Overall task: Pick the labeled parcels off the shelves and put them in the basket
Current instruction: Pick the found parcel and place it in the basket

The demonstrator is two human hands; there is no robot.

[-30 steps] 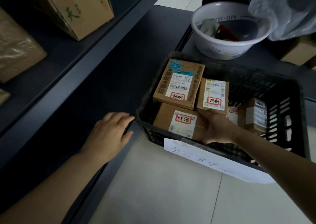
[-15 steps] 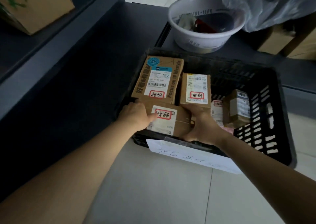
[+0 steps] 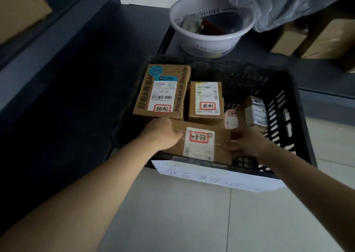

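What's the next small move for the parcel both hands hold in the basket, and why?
Probably set it down flat and release. The left hand and right hand grip the ends of the near parcel, already inside the black basket by its near wall, just in front of two labeled boxes; only letting go seems left.

The light is dim and cool, with a blue-grey cast over everything. The shelf [image 3: 67, 98] on the left sinks into near-black shadow with hardly any detail. The pale floor [image 3: 182, 213] and the plastic bag [image 3: 278, 4], which catches soft light, are brightest. The white label on the near parcel [image 3: 198, 144] stands out, but its small print is soft. The cardboard box [image 3: 21, 7] at upper left is blurred. Wide-angle distortion stretches the forearms [image 3: 86, 190] toward the lower corners.
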